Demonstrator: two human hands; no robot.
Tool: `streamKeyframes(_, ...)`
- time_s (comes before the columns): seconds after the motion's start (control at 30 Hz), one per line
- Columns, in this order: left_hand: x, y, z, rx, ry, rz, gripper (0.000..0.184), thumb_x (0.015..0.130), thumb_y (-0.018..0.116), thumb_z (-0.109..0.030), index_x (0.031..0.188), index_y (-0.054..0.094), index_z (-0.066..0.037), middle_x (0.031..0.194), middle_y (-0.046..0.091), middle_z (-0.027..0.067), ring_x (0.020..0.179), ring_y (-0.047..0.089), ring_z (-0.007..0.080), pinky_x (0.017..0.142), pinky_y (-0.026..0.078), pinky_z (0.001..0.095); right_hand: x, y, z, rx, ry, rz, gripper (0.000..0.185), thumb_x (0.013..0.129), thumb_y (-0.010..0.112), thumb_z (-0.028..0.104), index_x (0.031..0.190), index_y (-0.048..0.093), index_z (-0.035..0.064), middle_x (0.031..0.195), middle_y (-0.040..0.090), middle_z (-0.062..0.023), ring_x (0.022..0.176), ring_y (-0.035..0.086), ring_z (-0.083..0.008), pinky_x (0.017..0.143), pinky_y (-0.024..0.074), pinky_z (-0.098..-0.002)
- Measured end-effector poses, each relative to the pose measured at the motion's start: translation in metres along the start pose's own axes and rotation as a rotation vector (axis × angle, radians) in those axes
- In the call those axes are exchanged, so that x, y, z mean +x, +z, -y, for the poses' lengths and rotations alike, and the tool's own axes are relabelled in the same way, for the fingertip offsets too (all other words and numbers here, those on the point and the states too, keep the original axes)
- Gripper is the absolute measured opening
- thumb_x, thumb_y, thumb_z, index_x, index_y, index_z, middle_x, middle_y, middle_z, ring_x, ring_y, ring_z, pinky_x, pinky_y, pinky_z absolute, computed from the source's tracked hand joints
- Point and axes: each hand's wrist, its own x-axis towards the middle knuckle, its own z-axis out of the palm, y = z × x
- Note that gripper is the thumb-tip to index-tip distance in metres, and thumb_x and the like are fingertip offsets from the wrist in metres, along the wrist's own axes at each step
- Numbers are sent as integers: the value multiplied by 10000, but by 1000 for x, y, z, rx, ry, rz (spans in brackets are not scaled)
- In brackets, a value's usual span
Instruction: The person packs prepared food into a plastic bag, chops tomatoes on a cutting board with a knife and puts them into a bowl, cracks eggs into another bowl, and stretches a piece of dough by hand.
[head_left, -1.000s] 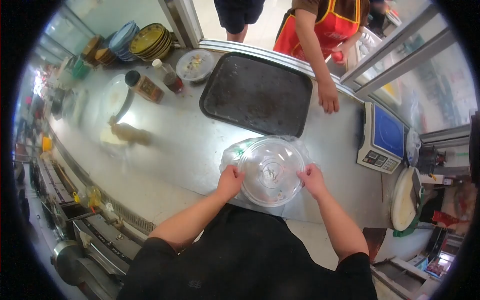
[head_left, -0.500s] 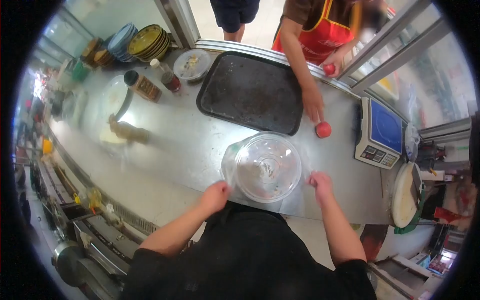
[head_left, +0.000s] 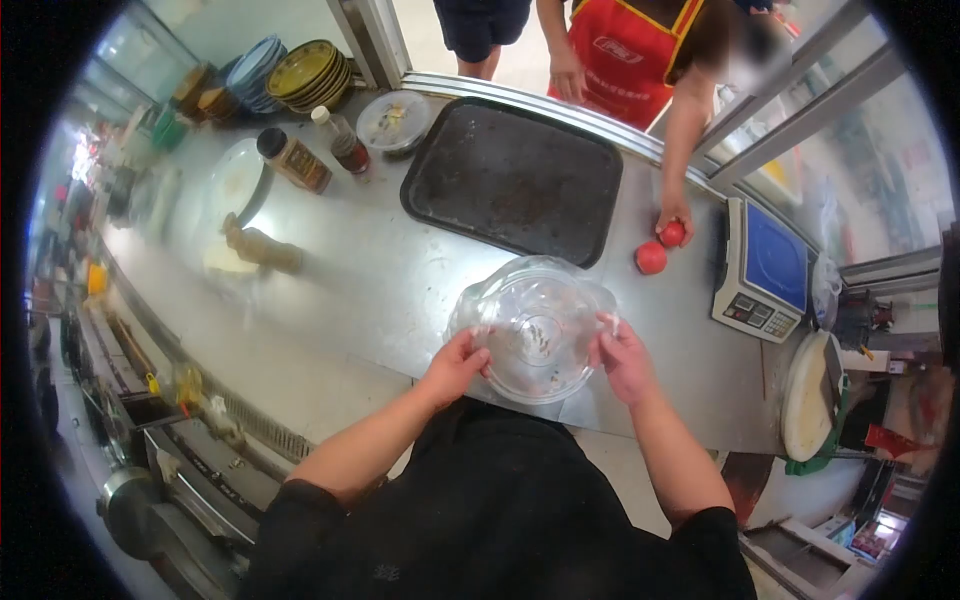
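Note:
A round clear plastic container (head_left: 535,375) rests on the steel counter in front of me, with small bits visible in its middle. Thin clear plastic bag film (head_left: 548,268) surrounds it and bunches up at the rim. My left hand (head_left: 455,368) pinches the bag at the container's left side, thumb against fingers. On the opposite side, my right hand (head_left: 624,364) grips another gathered part of the bag. Just beyond the container lies a dark rectangular tray (head_left: 515,180). The container's lower edge is partly blurred by the film.
Across the counter, a co-worker's hand (head_left: 675,222) holds one red round fruit (head_left: 672,234) beside another (head_left: 651,258). A scale (head_left: 765,270) stands right, near a round cutting board (head_left: 808,400). Left are a spice jar (head_left: 294,161), a sauce bottle (head_left: 341,140) and stacked plates (head_left: 308,75).
Both my hands have moved up and inward, drawing the bag's sides toward the container's top. The co-worker's second red fruit has come down beside the first, and their other hand has withdrawn.

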Motion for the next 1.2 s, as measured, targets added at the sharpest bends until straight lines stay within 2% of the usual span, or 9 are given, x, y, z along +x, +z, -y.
streamKeyframes(0.17,-10,-2,6,57,-76,85,292,955,511,-75,1242,547,-31,854,570,27,732,521,118,703,457,257,0,-22,0,121,-27,173,261,945,556,138,1156,611,-4,933,636,-75,834,579,-175,790,462,-324)
streamKeyframes(0.23,-30,-9,17,-92,-296,187,337,974,496,-112,1303,506,-40,857,570,23,711,513,96,691,456,252,-13,-40,-15,-54,124,357,261,946,556,136,1155,612,-9,963,644,-84,866,591,-185,808,465,-323)
streamKeyframes(0.4,-44,15,-23,-525,-282,137,354,983,489,-128,1326,483,-37,845,566,21,682,505,99,667,448,258,-39,-13,-6,-165,196,216,258,960,529,125,1179,602,10,917,640,-88,820,594,-182,777,468,-314)
streamKeyframes(0.53,-32,36,-99,-828,-150,61,352,992,469,-152,1326,485,-41,840,569,24,659,507,103,625,444,267,-19,31,38,250,6,134,257,989,466,145,1184,580,23,790,603,-82,672,545,-156,683,453,-299)
streamKeyframes(0.63,-42,39,-136,-520,-140,-3,359,994,459,-181,1331,469,-54,781,567,16,574,468,84,508,409,240,-28,42,61,378,-100,123,258,1006,434,177,1141,584,17,714,572,-81,566,500,-146,585,426,-273)
streamKeyframes(0.9,-66,37,-193,-390,-72,20,320,995,452,-162,1261,535,-5,742,562,27,495,414,69,458,348,206,-68,61,134,-54,-183,56,234,991,453,160,1007,608,-14,648,580,-69,496,499,-127,477,401,-236)
streamKeyframes(1.03,-83,16,-190,-292,7,61,295,990,471,-157,1195,583,24,703,547,21,494,378,51,468,319,195,-115,82,136,-246,56,229,203,968,493,133,989,611,-30,702,623,-108,586,594,-154,532,475,-254)
streamKeyframes(1.13,-92,2,-195,-249,81,45,286,988,478,-169,1150,606,29,669,533,11,487,368,40,466,309,190,-120,87,125,-246,26,355,201,960,501,118,1004,604,-49,757,642,-143,642,627,-197,586,516,-294)
streamKeyframes(1.2,-87,3,-210,-245,76,-33,274,980,477,-150,1119,612,44,641,527,10,462,354,38,441,292,187,-106,80,118,61,-182,248,220,961,483,100,1026,605,-71,817,650,-174,675,636,-238,633,530,-342)
